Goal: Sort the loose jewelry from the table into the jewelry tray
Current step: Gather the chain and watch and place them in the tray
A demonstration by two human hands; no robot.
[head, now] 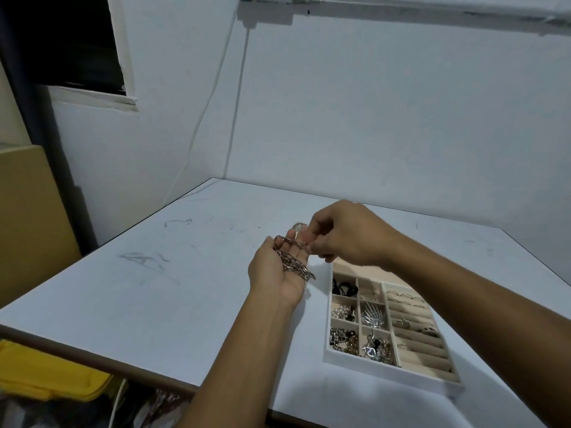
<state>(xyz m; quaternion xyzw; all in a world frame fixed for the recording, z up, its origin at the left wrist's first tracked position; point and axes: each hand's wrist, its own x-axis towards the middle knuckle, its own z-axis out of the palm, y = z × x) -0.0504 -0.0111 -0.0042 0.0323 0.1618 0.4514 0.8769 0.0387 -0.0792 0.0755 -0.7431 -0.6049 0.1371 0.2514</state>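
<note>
Chain point(293, 264) across left hand point(268, 274), between right fingertips point(310, 246)

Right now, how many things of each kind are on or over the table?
Hands: 2 (left hand, right hand)
Chain: 1 (chain across the left palm, pinched by the right hand)
Tray: 1 (jewelry tray on the table)
Loose piece: 1 (small metal piece behind the fingers)
Total: 5

The right hand point(346, 236) is covering the jewelry tray's point(392, 370) upper end and the chain's point(293, 264) top. At centre, a small silver piece point(299, 226) is showing only partly, too blurred to identify.
</note>
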